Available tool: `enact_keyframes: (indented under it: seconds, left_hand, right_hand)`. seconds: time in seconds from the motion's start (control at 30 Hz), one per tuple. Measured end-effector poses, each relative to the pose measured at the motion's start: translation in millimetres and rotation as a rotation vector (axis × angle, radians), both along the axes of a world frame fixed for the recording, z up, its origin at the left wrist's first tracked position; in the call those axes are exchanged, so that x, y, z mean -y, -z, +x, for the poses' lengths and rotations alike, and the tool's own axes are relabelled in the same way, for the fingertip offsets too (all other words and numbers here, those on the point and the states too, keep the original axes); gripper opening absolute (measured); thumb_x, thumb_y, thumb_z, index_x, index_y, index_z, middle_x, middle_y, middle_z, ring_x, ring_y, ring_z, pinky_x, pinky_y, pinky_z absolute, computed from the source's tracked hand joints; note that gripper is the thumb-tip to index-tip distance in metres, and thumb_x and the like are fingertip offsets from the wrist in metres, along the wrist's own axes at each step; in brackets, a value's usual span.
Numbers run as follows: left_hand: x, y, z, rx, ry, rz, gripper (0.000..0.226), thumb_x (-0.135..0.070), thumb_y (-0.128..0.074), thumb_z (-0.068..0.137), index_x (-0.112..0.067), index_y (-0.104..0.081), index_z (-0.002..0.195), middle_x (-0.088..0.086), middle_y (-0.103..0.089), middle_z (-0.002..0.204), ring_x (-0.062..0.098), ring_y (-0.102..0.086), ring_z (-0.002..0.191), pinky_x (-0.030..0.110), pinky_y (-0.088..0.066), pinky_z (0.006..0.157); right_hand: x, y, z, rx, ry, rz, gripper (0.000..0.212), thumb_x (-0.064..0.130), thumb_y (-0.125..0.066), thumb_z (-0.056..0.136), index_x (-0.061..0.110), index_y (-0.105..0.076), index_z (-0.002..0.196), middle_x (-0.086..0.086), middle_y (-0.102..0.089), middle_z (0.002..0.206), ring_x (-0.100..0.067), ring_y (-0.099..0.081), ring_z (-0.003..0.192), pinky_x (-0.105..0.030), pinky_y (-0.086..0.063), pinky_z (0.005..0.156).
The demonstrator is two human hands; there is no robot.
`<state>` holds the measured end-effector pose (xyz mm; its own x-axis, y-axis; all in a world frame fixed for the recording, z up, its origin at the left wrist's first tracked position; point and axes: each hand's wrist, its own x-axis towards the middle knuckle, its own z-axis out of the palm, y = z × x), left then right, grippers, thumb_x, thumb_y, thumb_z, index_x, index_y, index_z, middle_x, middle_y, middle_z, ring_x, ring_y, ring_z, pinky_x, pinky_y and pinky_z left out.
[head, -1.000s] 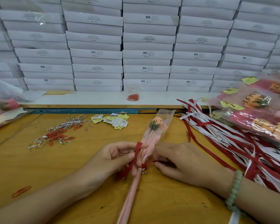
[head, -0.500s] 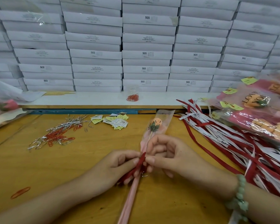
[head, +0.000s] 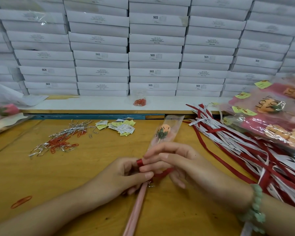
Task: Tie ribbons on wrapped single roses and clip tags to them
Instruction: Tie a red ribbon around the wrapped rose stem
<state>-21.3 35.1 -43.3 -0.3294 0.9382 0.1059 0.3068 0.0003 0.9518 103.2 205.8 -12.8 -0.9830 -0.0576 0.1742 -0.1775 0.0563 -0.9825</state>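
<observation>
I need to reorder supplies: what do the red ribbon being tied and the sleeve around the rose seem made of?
The red ribbon is probably satin-type fabric: its loop shows a glossy sheen. The sleeve looks like thin clear plastic film: see-through, shiny, with printed lettering over the rose.

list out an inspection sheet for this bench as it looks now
surface: wooden table, yellowish top.
job's things: wrapped rose mid-table, bloom pointing away, red ribbon looped at its stem; ribbons heaped at right; tags and paper clips at back left.
clutter: one red clip alone at near left; bag of clips on the shelf.
hands: left hand grips the rose's stem; right hand pinches the ribbon loop.
cables: nothing seen.
surroundings: white boxes stacked behind; tagged roses piled at right; pink rose at far left.
</observation>
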Motion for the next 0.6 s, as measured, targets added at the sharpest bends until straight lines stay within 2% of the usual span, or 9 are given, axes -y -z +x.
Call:
enact_keyframes:
  seconds: [0.1,0.13,0.2,0.23,0.3,0.33,0.43,0.6]
  left_hand:
    - [0,0,0,-0.022,-0.008,-0.011,0.016,-0.034,-0.063,0.089,-0.030,-0.075,0.099,-0.007,-0.053,0.057,0.004,-0.045,0.044,0.014,-0.034,0.042]
    - [0,0,0,-0.017,-0.015,-0.012,0.018,-0.033,-0.061,0.089,-0.028,-0.075,0.099,-0.007,-0.052,0.056,0.005,-0.045,0.044,0.015,-0.033,0.042]
    - [-1,0,1,0.001,-0.031,-0.001,0.022,-0.033,-0.058,0.090,-0.024,-0.076,0.098,-0.007,-0.050,0.056,0.007,-0.044,0.044,0.017,-0.033,0.041]
    - [-1,-1,1,0.009,-0.039,0.007,0.023,-0.034,-0.057,0.092,-0.021,-0.076,0.098,-0.006,-0.049,0.057,0.008,-0.043,0.044,0.017,-0.033,0.041]
    - [-1,-3,2,0.031,-0.047,0.013,0.027,-0.035,-0.056,0.096,-0.017,-0.075,0.095,-0.004,-0.049,0.057,0.008,-0.043,0.044,0.016,-0.034,0.042]
    - [0,-3,2,0.042,-0.052,0.010,0.030,-0.037,-0.055,0.095,-0.015,-0.074,0.088,-0.003,-0.049,0.057,0.009,-0.042,0.044,0.016,-0.034,0.043]
    - [1,-6,3,0.034,-0.075,-0.017,0.043,-0.043,-0.052,0.096,-0.018,-0.060,0.062,0.000,-0.050,0.051,0.010,-0.040,0.043,0.016,-0.034,0.046]
    - [1,-7,4,0.035,-0.087,-0.057,0.046,-0.049,-0.049,0.091,-0.016,-0.058,0.060,0.004,-0.051,0.050,0.013,-0.041,0.045,0.017,-0.036,0.049]
  right_hand:
    - [2,0,1,-0.023,0.052,0.136,0.024,0.026,-0.050,0.098,0.022,-0.069,0.112,-0.003,-0.072,0.114,-0.038,-0.063,0.077,-0.018,-0.037,0.042]
    - [2,0,1,-0.045,0.083,0.174,0.024,0.025,-0.050,0.098,0.023,-0.070,0.112,-0.001,-0.072,0.112,-0.038,-0.062,0.075,-0.019,-0.036,0.042]
    - [2,0,0,-0.114,0.146,0.204,0.021,0.016,-0.051,0.100,0.016,-0.069,0.110,0.000,-0.073,0.107,-0.011,-0.068,0.071,-0.012,-0.037,0.043]
    - [2,1,0,-0.145,0.183,0.210,0.019,0.012,-0.052,0.100,0.012,-0.068,0.109,-0.001,-0.074,0.105,-0.002,-0.068,0.071,-0.009,-0.042,0.048]
    - [-1,3,-1,-0.179,0.270,0.287,0.016,0.012,-0.056,0.097,0.016,-0.068,0.107,0.004,-0.073,0.105,-0.002,-0.069,0.081,-0.012,-0.052,0.066]
    - [-3,6,-2,-0.185,0.310,0.359,0.015,0.016,-0.060,0.095,0.022,-0.069,0.105,0.009,-0.072,0.104,-0.005,-0.069,0.088,-0.015,-0.053,0.070]
    - [-3,14,-2,-0.195,0.318,0.515,0.014,0.020,-0.068,0.090,0.027,-0.070,0.101,0.014,-0.069,0.100,-0.009,-0.066,0.089,-0.012,-0.044,0.056]
    - [1,19,-1,-0.205,0.291,0.558,0.010,0.024,-0.073,0.086,0.029,-0.068,0.094,0.013,-0.066,0.092,-0.009,-0.064,0.078,-0.008,-0.040,0.054]
